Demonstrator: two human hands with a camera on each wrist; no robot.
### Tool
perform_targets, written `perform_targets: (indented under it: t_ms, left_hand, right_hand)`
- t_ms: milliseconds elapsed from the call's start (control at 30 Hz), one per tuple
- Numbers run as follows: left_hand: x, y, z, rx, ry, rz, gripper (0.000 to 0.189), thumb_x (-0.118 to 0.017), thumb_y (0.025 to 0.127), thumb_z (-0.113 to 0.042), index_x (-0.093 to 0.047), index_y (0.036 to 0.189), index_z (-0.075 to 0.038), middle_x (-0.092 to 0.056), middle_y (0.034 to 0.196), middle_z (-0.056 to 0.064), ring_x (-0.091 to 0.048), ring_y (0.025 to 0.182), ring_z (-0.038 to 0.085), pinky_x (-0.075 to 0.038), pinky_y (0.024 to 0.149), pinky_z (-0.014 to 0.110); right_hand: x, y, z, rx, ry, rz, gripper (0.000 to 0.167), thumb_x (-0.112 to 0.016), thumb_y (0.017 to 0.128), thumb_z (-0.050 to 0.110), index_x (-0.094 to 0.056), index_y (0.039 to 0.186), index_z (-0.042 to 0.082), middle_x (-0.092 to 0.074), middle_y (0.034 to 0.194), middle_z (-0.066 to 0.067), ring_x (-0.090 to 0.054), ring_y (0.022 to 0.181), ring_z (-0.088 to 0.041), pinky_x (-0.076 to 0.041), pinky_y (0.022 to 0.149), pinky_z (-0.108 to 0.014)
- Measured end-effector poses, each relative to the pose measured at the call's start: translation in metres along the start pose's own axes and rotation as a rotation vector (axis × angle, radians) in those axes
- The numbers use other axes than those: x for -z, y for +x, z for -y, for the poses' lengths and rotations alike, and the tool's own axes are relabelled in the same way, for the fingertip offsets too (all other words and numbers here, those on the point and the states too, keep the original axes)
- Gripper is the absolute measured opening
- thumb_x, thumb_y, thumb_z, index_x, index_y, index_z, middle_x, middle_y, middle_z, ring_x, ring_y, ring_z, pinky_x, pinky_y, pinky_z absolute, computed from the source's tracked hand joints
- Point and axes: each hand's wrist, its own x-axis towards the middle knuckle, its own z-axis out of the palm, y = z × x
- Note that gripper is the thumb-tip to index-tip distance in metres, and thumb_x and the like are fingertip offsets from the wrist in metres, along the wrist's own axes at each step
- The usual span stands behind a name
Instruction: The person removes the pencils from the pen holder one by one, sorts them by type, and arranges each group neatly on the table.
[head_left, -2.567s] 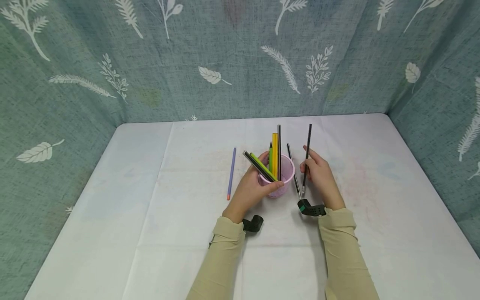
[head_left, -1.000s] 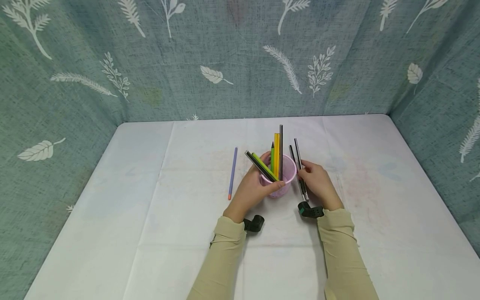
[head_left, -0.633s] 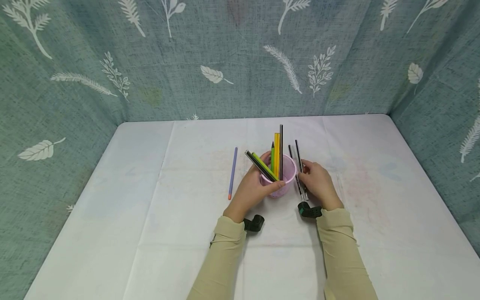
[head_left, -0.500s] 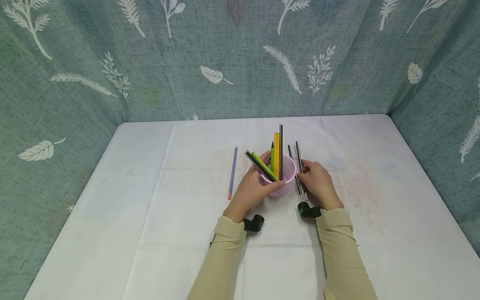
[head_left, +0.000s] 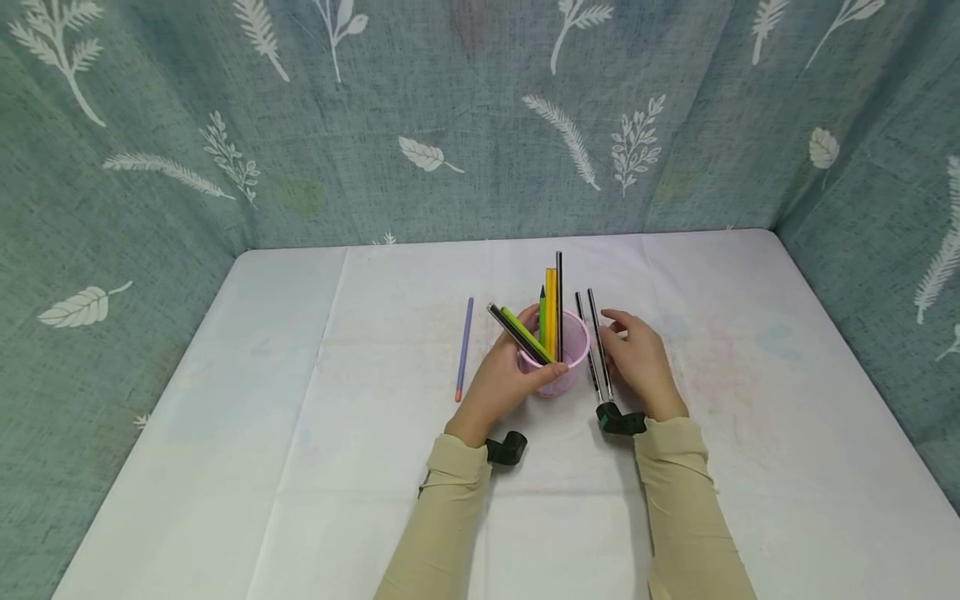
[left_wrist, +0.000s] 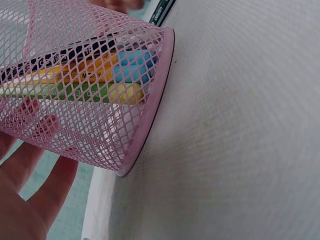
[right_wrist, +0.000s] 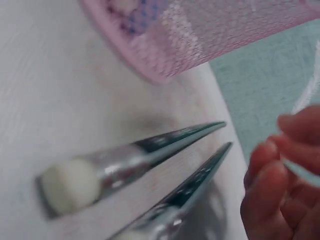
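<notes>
My left hand [head_left: 504,379] grips a pink mesh pencil cup [head_left: 576,342] round its side, fingers on the far wall and thumb at the near rim. Inside stand yellow pencils [head_left: 551,308], a dark-tipped green pencil [head_left: 542,321], a tall black pencil [head_left: 559,275], and black and lime-green ones leaning left. Through the mesh, the left wrist view shows blue erasers [left_wrist: 134,74] at the yellow ends. Right of the cup, two black pencils with pale erasers lie side by side: one nearer [head_left: 581,310], one farther [head_left: 592,310]. Just beside the latter, my right hand [head_left: 639,360] holds nothing, fingers loosely bent.
A purple pencil [head_left: 464,346] with an orange end lies left of the cup on the white-covered table [head_left: 360,433]. Leaf-patterned green-grey curtains [head_left: 480,183] border its back and sides. A black wrist camera [head_left: 618,419] sits close to the pencils' near ends.
My right hand has lowered a black pencil from above the table, laid it beside the other one, and let it go. My left hand and the cup stay in place.
</notes>
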Motion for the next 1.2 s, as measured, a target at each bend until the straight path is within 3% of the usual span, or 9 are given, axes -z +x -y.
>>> perform_targets:
  t_ms: [200,367,533,800,933,1100,1200]
  left_hand:
    - [0.000,-0.001,-0.001,-0.004,-0.008,0.008,0.079,-0.064,0.069,-0.060,-0.023,0.136,-0.043,-0.033,0.135,-0.019,-0.035,0.121,0.007,-0.032,0.097,0.043]
    - [0.001,-0.001,-0.002,-0.020,0.003,0.015,0.079,-0.063,0.070,-0.059,-0.023,0.136,-0.042,-0.032,0.136,-0.018,-0.034,0.122,0.006,-0.031,0.097,0.041]
    - [0.002,-0.001,-0.001,-0.040,-0.003,0.018,0.078,-0.063,0.071,-0.058,-0.023,0.136,-0.042,-0.032,0.136,-0.017,-0.034,0.121,0.006,-0.032,0.097,0.040]
    - [0.002,-0.001,-0.001,-0.041,-0.016,0.022,0.078,-0.066,0.072,-0.053,-0.023,0.136,-0.041,-0.033,0.136,-0.017,-0.034,0.121,0.006,-0.032,0.097,0.040]
    - [0.001,-0.001,-0.001,-0.036,-0.018,0.019,0.078,-0.068,0.074,-0.045,-0.023,0.137,-0.041,-0.033,0.136,-0.016,-0.034,0.121,0.007,-0.032,0.097,0.041]
    - [0.002,-0.002,-0.001,-0.032,-0.002,0.018,0.078,-0.064,0.073,-0.054,-0.022,0.137,-0.041,-0.033,0.137,-0.014,-0.036,0.121,0.009,-0.034,0.096,0.042]
    - [0.003,-0.002,-0.001,-0.030,0.014,0.020,0.079,-0.061,0.072,-0.059,-0.021,0.138,-0.040,-0.032,0.137,-0.014,-0.036,0.121,0.009,-0.034,0.096,0.041]
  right_hand:
    - [-0.002,0.000,0.009,0.045,0.184,0.004,0.038,-0.048,0.092,0.031,-0.053,0.123,0.011,-0.059,0.093,-0.011,-0.060,0.068,-0.025,-0.051,0.056,-0.030]
    - [-0.014,0.007,0.000,0.093,0.184,-0.030,0.041,-0.043,0.091,0.043,-0.055,0.122,0.018,-0.062,0.092,-0.008,-0.059,0.073,-0.020,-0.049,0.059,-0.026]
    - [-0.027,0.018,-0.019,0.135,0.195,-0.032,0.043,-0.039,0.089,0.053,-0.054,0.121,0.029,-0.060,0.108,0.000,-0.059,0.085,-0.015,-0.050,0.069,-0.029]
    - [-0.012,-0.003,0.017,0.136,0.265,0.049,0.044,-0.038,0.090,0.052,-0.053,0.124,0.027,-0.052,0.124,0.000,-0.049,0.110,-0.019,-0.040,0.090,-0.042]
    - [-0.007,-0.009,0.029,0.154,0.289,0.136,0.046,-0.042,0.091,0.046,-0.049,0.128,0.021,-0.047,0.130,-0.004,-0.042,0.119,-0.023,-0.033,0.096,-0.047]
    - [-0.008,-0.009,0.032,0.170,0.306,0.252,0.050,-0.043,0.092,0.040,-0.038,0.136,0.016,-0.037,0.137,-0.008,-0.033,0.125,-0.025,-0.027,0.099,-0.048]
    - [-0.007,-0.009,0.034,0.170,0.312,0.282,0.049,-0.044,0.093,0.036,-0.035,0.137,0.016,-0.033,0.139,-0.008,-0.028,0.128,-0.025,-0.025,0.100,-0.049]
